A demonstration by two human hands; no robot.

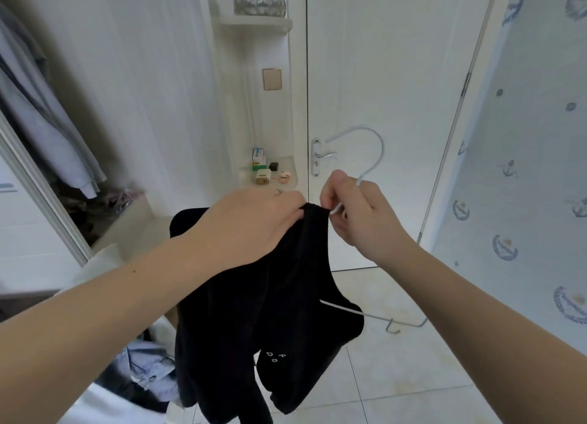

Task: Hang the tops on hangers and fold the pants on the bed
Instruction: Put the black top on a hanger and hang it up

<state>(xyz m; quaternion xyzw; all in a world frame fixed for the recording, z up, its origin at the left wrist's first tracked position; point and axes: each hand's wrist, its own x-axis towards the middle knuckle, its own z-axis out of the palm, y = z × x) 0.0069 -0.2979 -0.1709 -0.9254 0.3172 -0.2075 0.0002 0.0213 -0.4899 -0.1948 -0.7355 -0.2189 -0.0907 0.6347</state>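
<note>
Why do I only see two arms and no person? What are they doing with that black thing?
The camera sits on the person's head and looks down, so you see only their arms. The left hand grips a black top by its top edge. The right hand holds a white hanger, partly tucked inside the top; its hook sticks up before a white door. They seem to be putting the top on the hanger. A blue shirt lies low on the left.

From my remote seat the light looks soft, even, and bright; edges bow with wide-angle distortion, and the left margin blurs.
</note>
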